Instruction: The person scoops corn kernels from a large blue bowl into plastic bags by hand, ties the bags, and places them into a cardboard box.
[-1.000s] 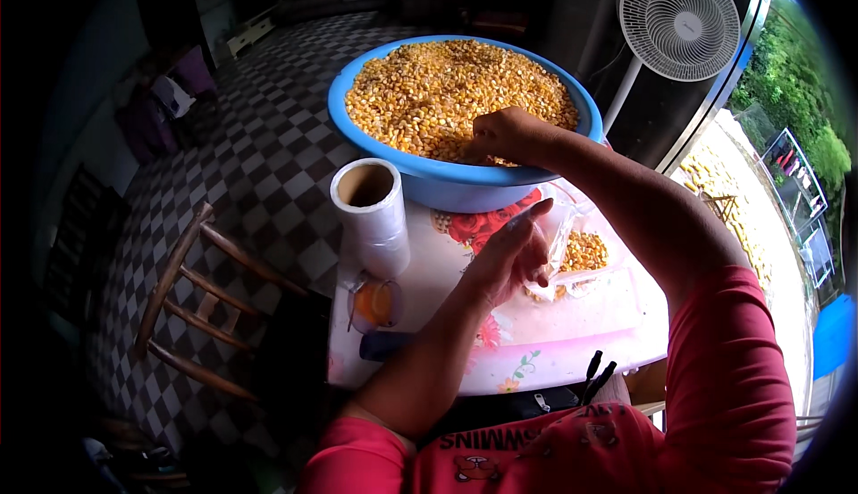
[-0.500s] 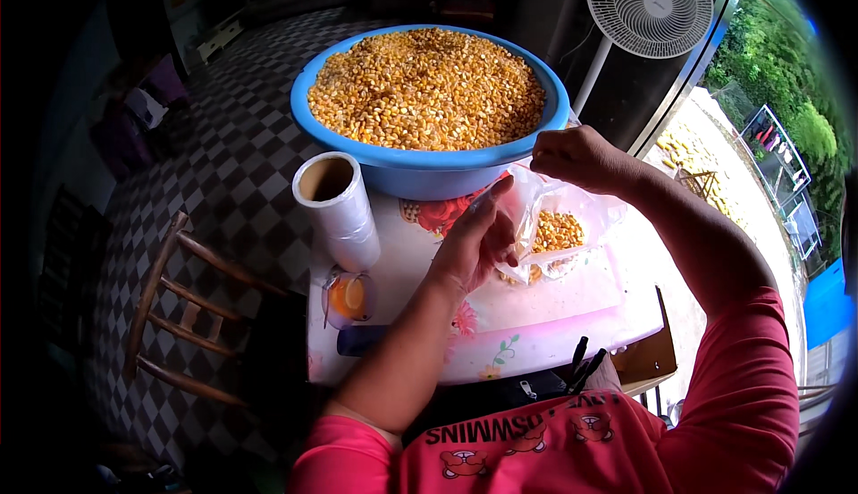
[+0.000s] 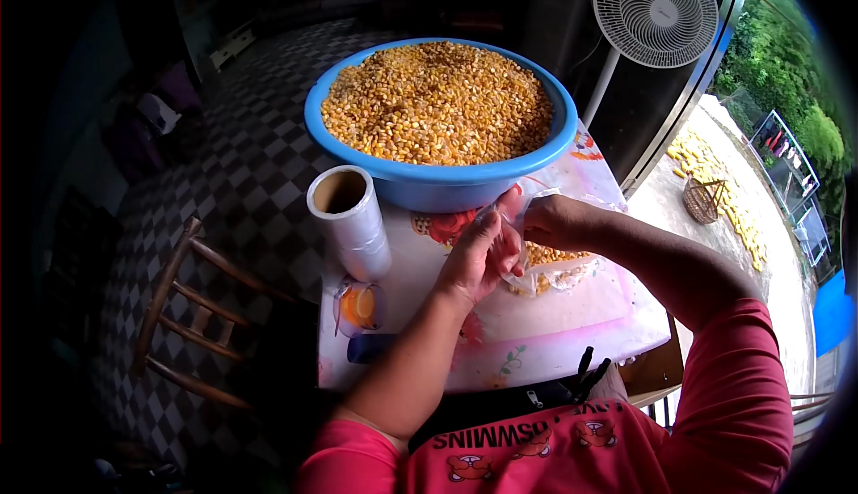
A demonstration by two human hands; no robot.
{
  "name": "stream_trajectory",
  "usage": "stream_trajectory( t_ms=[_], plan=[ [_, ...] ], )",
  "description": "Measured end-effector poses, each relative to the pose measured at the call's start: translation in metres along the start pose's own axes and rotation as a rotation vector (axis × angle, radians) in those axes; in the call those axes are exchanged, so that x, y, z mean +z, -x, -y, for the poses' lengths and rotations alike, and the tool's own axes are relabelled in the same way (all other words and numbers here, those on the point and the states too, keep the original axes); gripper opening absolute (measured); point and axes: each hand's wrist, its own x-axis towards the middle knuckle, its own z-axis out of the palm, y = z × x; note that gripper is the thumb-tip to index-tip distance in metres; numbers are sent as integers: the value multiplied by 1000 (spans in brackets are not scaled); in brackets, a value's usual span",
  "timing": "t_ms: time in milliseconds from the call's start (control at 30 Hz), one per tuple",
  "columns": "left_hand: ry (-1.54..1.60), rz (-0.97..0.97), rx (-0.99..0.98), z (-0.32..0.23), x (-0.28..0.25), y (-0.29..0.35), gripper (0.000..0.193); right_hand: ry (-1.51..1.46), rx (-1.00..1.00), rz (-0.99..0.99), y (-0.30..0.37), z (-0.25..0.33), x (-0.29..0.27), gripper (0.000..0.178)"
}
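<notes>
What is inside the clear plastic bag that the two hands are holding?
The clear plastic bag holds yellow corn kernels in its lower part. The left hand and right hand cover its opening, so the upper part is hidden.

basin: blue | corn: yellow-orange | bag: clear | floor: grey-white checks | tablecloth: white-pink, red flowers | shirt: pink-red

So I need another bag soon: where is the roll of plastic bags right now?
The roll of plastic bags stands upright on the table's left side in the head view, just left of the blue basin and behind a small orange tape roll.
</notes>
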Motion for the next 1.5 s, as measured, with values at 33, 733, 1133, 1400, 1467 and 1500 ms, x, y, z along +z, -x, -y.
stream_trajectory(
  t_ms=[33, 733, 1133, 1400, 1467, 1500],
  plan=[
    [3, 5, 4, 1, 1, -1, 52, -22, -22, -48, 2, -5, 2, 13],
    [-66, -13, -1, 1, 4, -2, 59, -30, 114, -357, -82, 22, -86, 21],
    [-69, -12, 24, 1, 7, -2, 54, -9, 113, -56, -138, 40, -64, 46],
    [-45, 18, 8, 1, 7, -4, 56, 9, 38, -487, -94, 3, -76, 24],
    [-40, -28, 4, -1, 9, -2, 57, -15, 77, -498, -78, 4, -83, 22],
    [-31, -38, -3, -1, 8, -2, 56, -66, 76, -507, -68, 4, -86, 22]
  ],
)
